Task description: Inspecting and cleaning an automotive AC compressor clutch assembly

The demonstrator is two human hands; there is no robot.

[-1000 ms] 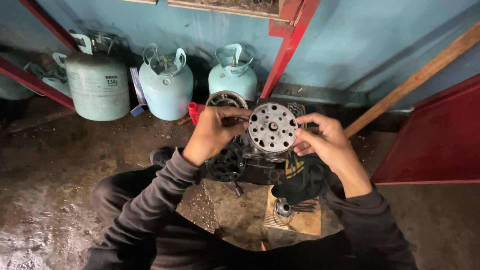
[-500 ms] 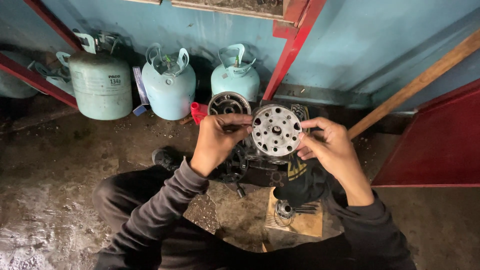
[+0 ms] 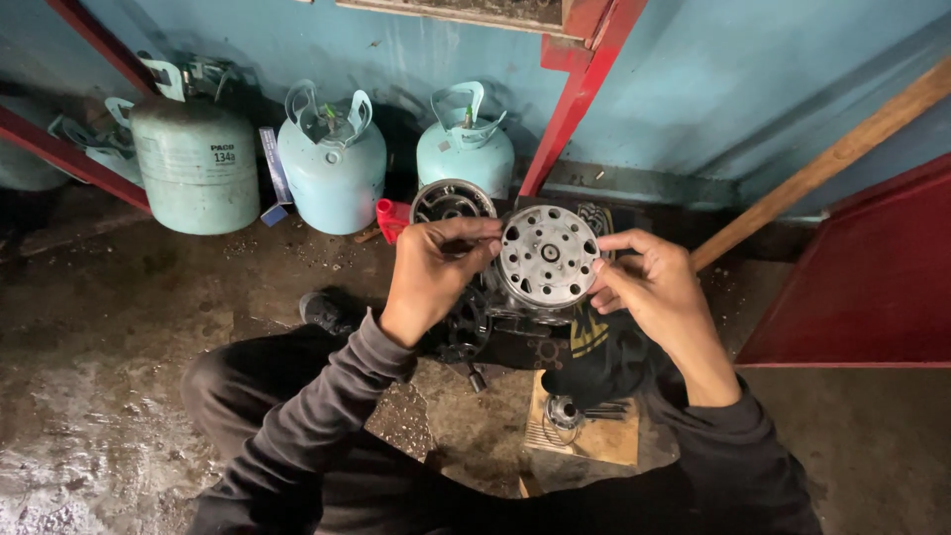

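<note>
In the middle of the frame, slightly above centre, the person holds a round grey metal disc with a ring of holes and a small hub in its face (image 3: 548,256) between both hands. The left hand (image 3: 436,272) comes in from the lower left, its fingers curled and pinched on the disc's left rim, the thumb and fingertips pressed together at the edge. The right hand (image 3: 654,287) comes in from the lower right, and its fingers close on the disc's right rim, so the disc sits squarely between the two grips with its face turned up toward the camera. Just behind the disc and the left hand, a dark round pulley wheel with spokes (image 3: 452,202) stands on the ground, with a small red plastic piece (image 3: 392,218) beside it to the left. Below the disc lies a dark, greasy machine body (image 3: 515,342), partly hidden by the hands. Lower in the frame, right of centre, a flat piece of brown cardboard (image 3: 604,441) carries a small shiny metal part (image 3: 565,411). Along the blue wall at the upper left stand three pale green gas cylinders with handles (image 3: 332,168). A red metal post (image 3: 580,94) slants up at the top centre, and a wooden beam (image 3: 832,163) slants across the upper right.
</note>
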